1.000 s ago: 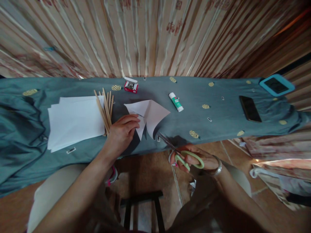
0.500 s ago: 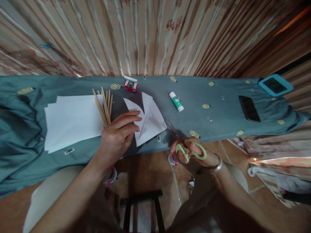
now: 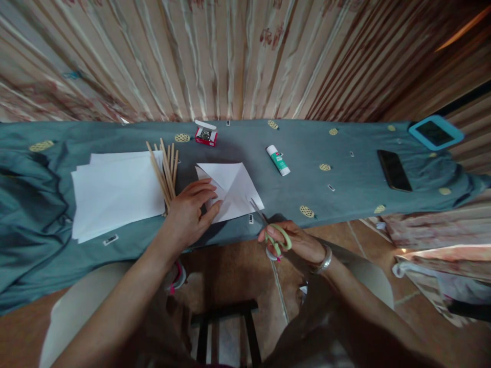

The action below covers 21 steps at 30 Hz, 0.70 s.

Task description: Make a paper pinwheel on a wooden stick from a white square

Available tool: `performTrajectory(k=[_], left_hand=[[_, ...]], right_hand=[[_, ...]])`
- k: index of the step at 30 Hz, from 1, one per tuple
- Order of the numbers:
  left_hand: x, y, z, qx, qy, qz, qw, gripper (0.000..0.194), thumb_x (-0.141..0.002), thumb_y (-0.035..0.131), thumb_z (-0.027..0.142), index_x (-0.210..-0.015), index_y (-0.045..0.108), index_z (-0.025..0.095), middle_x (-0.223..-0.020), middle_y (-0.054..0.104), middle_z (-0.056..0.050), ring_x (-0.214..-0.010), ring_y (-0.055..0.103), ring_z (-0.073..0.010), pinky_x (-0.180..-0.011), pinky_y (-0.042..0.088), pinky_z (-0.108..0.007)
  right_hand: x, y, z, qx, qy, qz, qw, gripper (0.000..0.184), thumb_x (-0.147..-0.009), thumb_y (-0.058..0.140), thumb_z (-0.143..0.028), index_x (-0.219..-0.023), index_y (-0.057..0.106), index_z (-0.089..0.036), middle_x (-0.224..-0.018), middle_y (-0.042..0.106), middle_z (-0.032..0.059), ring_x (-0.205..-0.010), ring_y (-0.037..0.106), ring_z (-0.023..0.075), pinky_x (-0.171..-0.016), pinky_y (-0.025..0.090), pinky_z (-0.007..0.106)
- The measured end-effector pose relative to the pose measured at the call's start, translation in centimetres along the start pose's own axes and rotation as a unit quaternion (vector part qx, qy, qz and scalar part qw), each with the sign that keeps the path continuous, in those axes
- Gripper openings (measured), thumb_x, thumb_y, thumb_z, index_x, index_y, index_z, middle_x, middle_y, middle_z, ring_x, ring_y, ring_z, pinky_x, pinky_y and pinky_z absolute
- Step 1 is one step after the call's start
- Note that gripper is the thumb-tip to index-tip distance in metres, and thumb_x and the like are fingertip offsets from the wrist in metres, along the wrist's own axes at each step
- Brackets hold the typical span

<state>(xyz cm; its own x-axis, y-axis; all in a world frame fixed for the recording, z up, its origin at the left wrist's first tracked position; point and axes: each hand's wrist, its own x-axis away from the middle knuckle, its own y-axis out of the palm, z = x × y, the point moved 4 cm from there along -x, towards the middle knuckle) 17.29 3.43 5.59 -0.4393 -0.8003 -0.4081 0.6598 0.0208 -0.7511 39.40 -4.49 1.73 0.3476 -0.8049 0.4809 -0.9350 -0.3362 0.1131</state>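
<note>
A creased white square of paper lies at the middle of the table's near side, cut from its edge toward the centre. On its left part rests my left hand, fingers stretched and thumb apart. My right hand grips scissors with light green handles. Their narrow blades point up and left, over the paper's lower right corner. The blades are nearly together; whether paper lies between them I cannot tell.
Left of the paper are wooden sticks and a stack of white sheets. Behind stands an open red box of small metal pieces. A glue stick, a phone and a blue-framed device lie to the right.
The paper's raised flaps have come down flatter and its cut has narrowed. My right hand moved left with the scissors, their handles drawing together and the blades now over the paper.
</note>
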Motion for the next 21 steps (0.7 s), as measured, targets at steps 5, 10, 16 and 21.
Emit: performTrajectory(k=[5,10,16,21], left_hand=[[0.3,0.9,1.3,-0.086,0.025,-0.033,0.995,0.024,-0.083,0.064,0.038,-0.097,0.066,0.019,-0.116,0.067,-0.011,-0.128,0.047,-0.0360,-0.106,0.036,-0.062],[0.6,1.4,3.9,-0.098,0.099,-0.043,0.989,0.017,-0.083,0.066,0.031,-0.097,0.065,0.020,-0.111,0.069,-0.008,-0.117,0.055,-0.0315,-0.105,0.036,-0.058],[1.0,2.4,4.5,-0.134,0.095,-0.071,0.984,0.016,-0.086,0.062,0.025,-0.100,0.065,0.019,-0.108,0.071,-0.008,-0.102,0.059,-0.0302,-0.086,0.044,-0.052],[0.9,3.2,3.9,-0.153,0.070,-0.072,0.983,0.025,-0.083,0.064,0.029,-0.107,0.063,0.021,-0.116,0.069,-0.010,-0.110,0.058,-0.0337,-0.103,0.026,-0.066]], right_hand=[[0.2,-0.1,0.0,-0.008,-0.001,-0.001,1.000,0.047,-0.083,0.058,-0.059,-0.080,0.067,-0.013,-0.055,0.057,-0.0019,-0.047,0.047,0.0069,-0.046,0.032,0.021],[0.3,-0.3,-0.4,-0.008,0.006,-0.003,1.000,0.053,-0.078,0.060,-0.065,-0.080,0.067,-0.012,-0.055,0.057,-0.0015,-0.046,0.048,0.0069,-0.047,0.032,0.022],[0.5,-0.2,-0.7,-0.002,0.022,-0.007,1.000,0.056,-0.076,0.060,-0.067,-0.082,0.067,-0.012,-0.054,0.058,-0.0016,-0.046,0.049,0.0067,-0.048,0.033,0.021],[0.5,-0.5,-0.5,0.004,0.005,-0.004,1.000,0.055,-0.079,0.058,-0.066,-0.082,0.068,-0.012,-0.054,0.057,-0.0019,-0.047,0.047,0.0067,-0.047,0.032,0.021]])
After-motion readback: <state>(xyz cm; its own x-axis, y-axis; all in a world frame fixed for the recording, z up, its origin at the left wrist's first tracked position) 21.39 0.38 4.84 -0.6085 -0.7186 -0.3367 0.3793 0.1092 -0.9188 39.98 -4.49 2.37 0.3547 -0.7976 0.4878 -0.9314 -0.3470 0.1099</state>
